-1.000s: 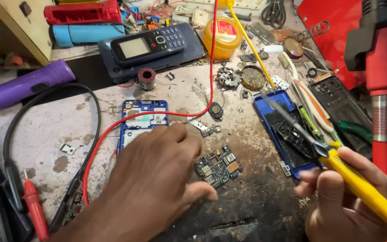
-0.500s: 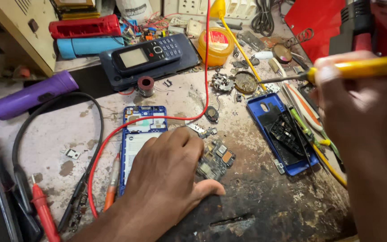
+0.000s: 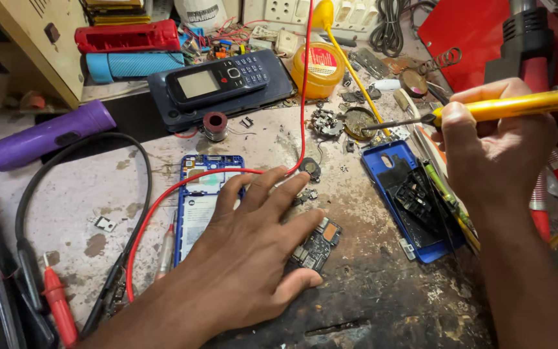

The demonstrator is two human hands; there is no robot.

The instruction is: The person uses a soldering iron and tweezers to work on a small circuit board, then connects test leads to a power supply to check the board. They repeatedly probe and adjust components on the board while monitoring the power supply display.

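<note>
My left hand [image 3: 247,258] lies flat on the bench, fingers spread. It covers the lower part of a blue phone frame [image 3: 205,187] and presses the edge of a small circuit board [image 3: 318,244]. My right hand [image 3: 495,145] grips a yellow-handled soldering iron [image 3: 524,106]. The iron's tip reaches left to a round flux tin [image 3: 358,123]. A blue phone back cover [image 3: 408,200] holding dark parts lies just below that hand.
A keypad phone [image 3: 217,81] rests on a dark slab at the back. Nearby sit a yellow jar [image 3: 318,68], a solder spool [image 3: 214,125], a purple torch [image 3: 46,136], red and black probes [image 3: 59,304], a red wire [image 3: 301,84] and a red hot-air tool [image 3: 531,39].
My right hand rose from the lower right to the right side, and the soldering iron now lies level with its tip at the flux tin. My left hand stayed on the circuit board.
</note>
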